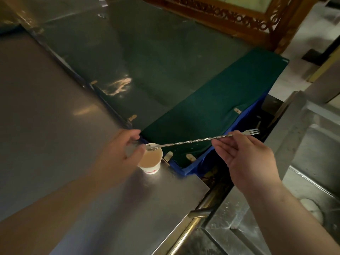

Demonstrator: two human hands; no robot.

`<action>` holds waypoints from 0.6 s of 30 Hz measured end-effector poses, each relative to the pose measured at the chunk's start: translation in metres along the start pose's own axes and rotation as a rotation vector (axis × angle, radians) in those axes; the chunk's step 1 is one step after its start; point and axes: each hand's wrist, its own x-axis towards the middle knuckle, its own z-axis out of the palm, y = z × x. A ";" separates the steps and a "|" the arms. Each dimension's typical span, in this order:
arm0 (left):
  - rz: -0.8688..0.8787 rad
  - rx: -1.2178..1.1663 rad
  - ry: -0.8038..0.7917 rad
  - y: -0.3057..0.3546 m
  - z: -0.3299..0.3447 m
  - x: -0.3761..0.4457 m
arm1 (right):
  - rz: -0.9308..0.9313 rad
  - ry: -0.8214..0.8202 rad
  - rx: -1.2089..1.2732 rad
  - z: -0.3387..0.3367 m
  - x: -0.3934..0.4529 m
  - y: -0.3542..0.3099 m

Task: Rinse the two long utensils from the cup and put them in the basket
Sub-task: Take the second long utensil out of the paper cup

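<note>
Farthest left, the steel tabletop (pixel 46 111) carries a single small paper cup (pixel 151 161), which serves as the landmark here; it stands near the tabletop's right corner and holds a pale brown liquid. The left hand (pixel 127 150) sits just left of the cup, fingers loosely curled around its far side; whether they press the wall is blurred, so I cannot tell if it grips. From the cup's rim a long utensil (pixel 193 141) runs up and to the right: spoon bowl resting over the rim, twisted shaft in the middle, small fork at the far end. To the right of the cup, the right hand (pixel 244 153) pinches the shaft close to the fork between thumb and fingertips, the other fingers spread open. Behind the cup lies a green cloth (pixel 211 100) over a blue edge. Far right of the cup is a steel sink (pixel 312 144).

The utensil looks stiff, thin and light, likely wet and slippery at the bowl; the twisted shaft gives the best hold. Only one utensil is visible, one cup, and no basket in view.
</note>
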 end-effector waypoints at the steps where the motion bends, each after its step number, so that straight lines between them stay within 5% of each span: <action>1: -0.015 -0.028 0.030 0.009 0.000 -0.001 | -0.005 0.001 0.026 -0.005 0.000 -0.003; 9: -0.149 -0.381 -0.080 0.095 0.042 -0.003 | -0.098 0.022 0.145 -0.076 0.005 -0.040; 18: -0.123 -0.587 -0.286 0.208 0.174 -0.011 | -0.126 0.250 0.308 -0.232 -0.006 -0.106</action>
